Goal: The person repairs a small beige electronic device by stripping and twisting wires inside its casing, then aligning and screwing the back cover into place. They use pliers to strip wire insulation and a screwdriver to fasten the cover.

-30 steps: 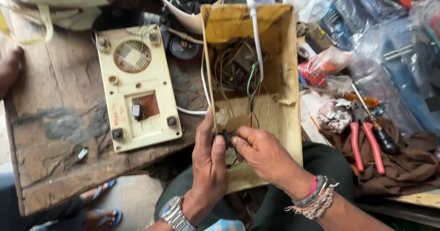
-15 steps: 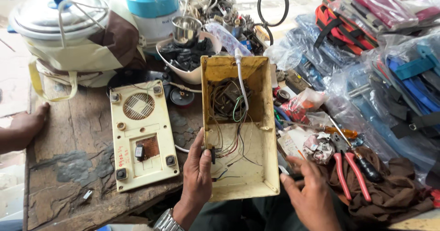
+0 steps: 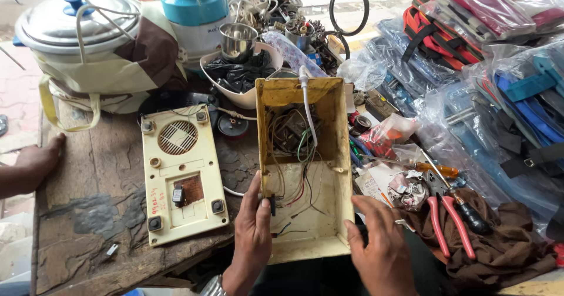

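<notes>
A worn, scarred wooden worktop (image 3: 88, 213) is carrying the work, and it is sitting outdoors by the look of the paving showing past its far and left edges. A yellowed, open appliance housing (image 3: 305, 213) is lying near the front edge, its hollow side facing up and a tangle of coloured wires (image 3: 296, 149) sitting inside. The left hand (image 3: 252, 237) is gripping the housing's left wall, thumb over the rim and fingers closed around the outside. The right hand (image 3: 379, 249) is resting loosely open at the housing's lower right corner, thumb touching the wall, holding nothing.

Just left of the housing a cream base plate (image 3: 182, 172) with a round vent grille is lying flat. Behind it a lidded metal cooker (image 3: 76, 19) is standing in a cloth bag, beside a blue-topped mixer (image 3: 194, 8) and a bowl of black parts (image 3: 235, 75). To the right, red-handled pliers (image 3: 449, 225) are lying on a brown cloth (image 3: 505, 249), with plastic-wrapped goods (image 3: 487, 67) piled beyond.

Another person's hand (image 3: 32, 164) is leaning on the worktop's left edge, its arm cut off by the frame. The fingers of the left hand are hidden behind the housing wall, and what the wires are joining to is too cluttered to make out.
</notes>
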